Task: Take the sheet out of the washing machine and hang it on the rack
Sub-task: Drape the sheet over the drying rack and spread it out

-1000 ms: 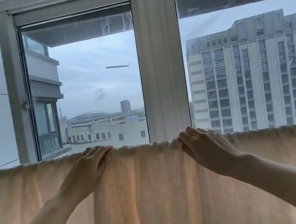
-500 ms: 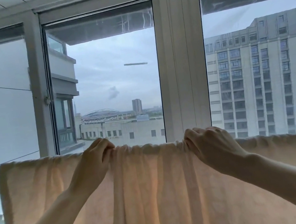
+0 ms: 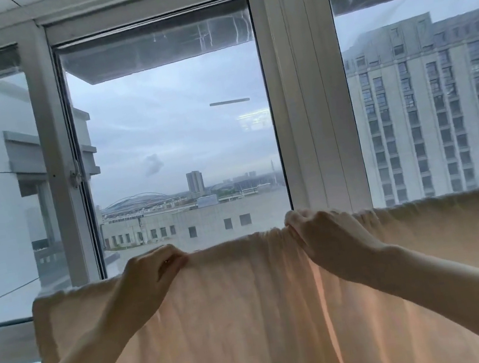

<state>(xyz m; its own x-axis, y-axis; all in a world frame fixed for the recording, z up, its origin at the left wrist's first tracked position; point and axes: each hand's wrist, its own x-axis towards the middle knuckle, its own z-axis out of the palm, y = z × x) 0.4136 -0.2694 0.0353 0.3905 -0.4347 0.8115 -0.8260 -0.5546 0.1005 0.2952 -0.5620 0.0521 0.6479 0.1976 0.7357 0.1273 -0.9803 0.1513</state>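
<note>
The window frame [image 3: 308,107] is filling most of the view, with white posts standing between the glass panes. Through the right pane a tall grey building [image 3: 439,105] is showing, and through the middle pane a low white building [image 3: 194,223] is lying under a cloudy sky, with a domed roof [image 3: 134,199] far behind it.

Below the window, the sheet [image 3: 240,313] is hanging across the whole lower part of the picture. It is pale peach in colour and is falling in soft vertical folds, and light is coming through it in the middle. Its top edge is running nearly level from the left side to the right border, and its left edge is hanging straight down near the left side of the view. The bar that is carrying it is hidden under the cloth, so I cannot tell its shape.

Two bare forearms are reaching up from the bottom corners. The left hand [image 3: 149,274] is pinching the top edge of the sheet, with the fingers curled over the cloth. The right hand [image 3: 328,236] is gripping the top edge too, with the fingers bent over a bunched part of the cloth. The two hands are well apart, and the cloth between them is gathering in small wrinkles
</note>
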